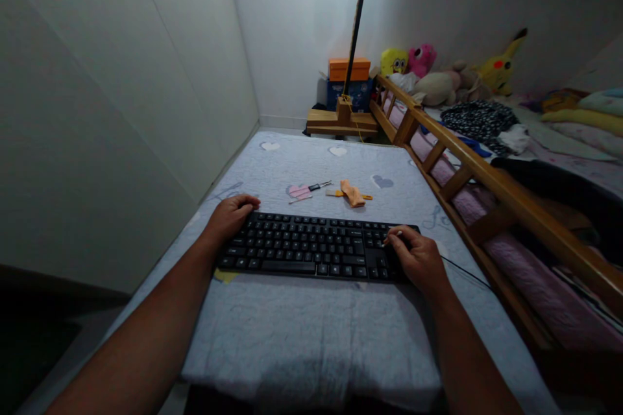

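A black keyboard [302,246] lies flat on the pale blue cloth [311,318]. My left hand [233,215] is closed on the keyboard's upper left corner. Over the number pad at the right end, my right hand [413,253] pinches a thin white-tipped stick [392,237], like a cotton swab. Beyond the keyboard lie another cotton swab [300,199], a black-handled tool with metal tips [320,186], and an orange cloth [352,194] across a yellow-handled brush [335,193].
The keyboard's cable [464,270] runs off right towards a wooden bed rail [467,159]. Past the far edge stands a lamp on a wooden base [341,118], near an orange box [349,69]. Plush toys and clothes lie on the bed. A white cabinet [121,97] stands left.
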A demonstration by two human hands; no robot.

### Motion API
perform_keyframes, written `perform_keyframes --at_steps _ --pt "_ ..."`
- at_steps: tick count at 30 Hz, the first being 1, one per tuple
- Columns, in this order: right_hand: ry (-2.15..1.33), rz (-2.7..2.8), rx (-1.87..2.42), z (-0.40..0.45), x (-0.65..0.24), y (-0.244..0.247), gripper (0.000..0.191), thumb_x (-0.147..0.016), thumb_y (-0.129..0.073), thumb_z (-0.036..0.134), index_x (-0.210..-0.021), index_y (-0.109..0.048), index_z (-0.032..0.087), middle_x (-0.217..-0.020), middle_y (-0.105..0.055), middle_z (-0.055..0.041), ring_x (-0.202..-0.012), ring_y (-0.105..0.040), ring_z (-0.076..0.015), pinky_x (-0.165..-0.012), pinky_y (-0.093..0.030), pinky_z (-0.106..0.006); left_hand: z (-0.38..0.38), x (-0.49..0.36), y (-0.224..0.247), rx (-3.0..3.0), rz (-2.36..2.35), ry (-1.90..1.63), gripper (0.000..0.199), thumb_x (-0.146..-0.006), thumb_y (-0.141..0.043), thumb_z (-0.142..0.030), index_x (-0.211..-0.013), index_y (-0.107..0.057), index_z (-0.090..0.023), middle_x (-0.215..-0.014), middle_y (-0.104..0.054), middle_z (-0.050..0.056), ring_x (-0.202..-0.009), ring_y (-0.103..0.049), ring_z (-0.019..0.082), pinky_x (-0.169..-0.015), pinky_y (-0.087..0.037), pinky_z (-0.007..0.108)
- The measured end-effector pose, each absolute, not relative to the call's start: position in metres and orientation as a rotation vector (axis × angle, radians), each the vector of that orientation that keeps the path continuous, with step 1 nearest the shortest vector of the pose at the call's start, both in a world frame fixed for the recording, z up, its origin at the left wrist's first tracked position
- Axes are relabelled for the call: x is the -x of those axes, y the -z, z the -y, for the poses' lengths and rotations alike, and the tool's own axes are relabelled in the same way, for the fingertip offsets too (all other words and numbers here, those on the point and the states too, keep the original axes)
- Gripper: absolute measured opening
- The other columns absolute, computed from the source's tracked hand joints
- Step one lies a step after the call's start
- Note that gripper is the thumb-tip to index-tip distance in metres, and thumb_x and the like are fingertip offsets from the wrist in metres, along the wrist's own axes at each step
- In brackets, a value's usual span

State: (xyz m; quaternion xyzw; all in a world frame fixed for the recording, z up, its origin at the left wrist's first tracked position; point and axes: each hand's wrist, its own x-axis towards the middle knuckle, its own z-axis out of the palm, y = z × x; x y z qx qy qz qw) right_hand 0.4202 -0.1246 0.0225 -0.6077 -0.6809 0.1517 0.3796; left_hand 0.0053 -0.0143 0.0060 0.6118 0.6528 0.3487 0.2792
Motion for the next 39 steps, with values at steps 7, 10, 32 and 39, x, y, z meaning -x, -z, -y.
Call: perform_keyframes --at_steps 7,10,32,39 --pt "-0.402 1.736 1.543 0.1238 -0.4207 -0.0204 0.019 -0.091 -0.055 0.035 -0.080 -0.067 0.024 -0.079 -0.074 -0.0026 -0.076 -0.068 -0.0211 -0.074 -0.049 -0.031 0.0141 -0.0070 -0.0096 -1.647 -1.762 -0.921 0.025 -0.064 -0.056 -0.035 -0.076 -0.074 -0.023 -0.092 -0.080 0.005 -0.098 -0.072 0.029 -0.100 -0.053 0.041" --pt "-0.399 1.735 1.547 0.1239 -0.4208 -0.0206 0.019 -0.091 -0.055 0.035 -0.080 -0.067 0.024 -0.079 -0.074 -0.0025 -0.075 -0.068 -0.0208 -0.073 -0.049 -0.031 0.0143 -0.0069 -0.0094 -1.656 -1.763 -0.920 0.027 -0.065 -0.055 -0.036 -0.078 -0.075 -0.022 -0.092 -0.080 0.005 -0.097 -0.072 0.030 -0.100 -0.053 0.041" --pt "-0.404 1.718 1.549 0.1246 -0.4192 -0.0237 0.020 -0.090 -0.055 0.036 -0.079 -0.067 0.025 -0.077 -0.074 -0.0027 -0.075 -0.068 -0.0217 -0.074 -0.050 -0.032 0.0133 -0.0049 -0.0051 -1.645 -1.738 -0.943 0.027 -0.064 -0.057 -0.037 -0.078 -0.075 -0.023 -0.092 -0.080 0.005 -0.096 -0.071 0.030 -0.098 -0.053 0.042" --pt "-0.408 1.719 1.548 0.1244 -0.4193 -0.0222 0.020 -0.090 -0.055 0.036 -0.079 -0.067 0.025 -0.078 -0.074 -0.0027 -0.074 -0.068 -0.0213 -0.074 -0.050 -0.032 0.0131 -0.0047 -0.0054 -1.647 -1.759 -0.937 0.027 -0.064 -0.056 -0.036 -0.077 -0.075 -0.023 -0.092 -0.080 0.005 -0.096 -0.072 0.029 -0.098 -0.054 0.040"
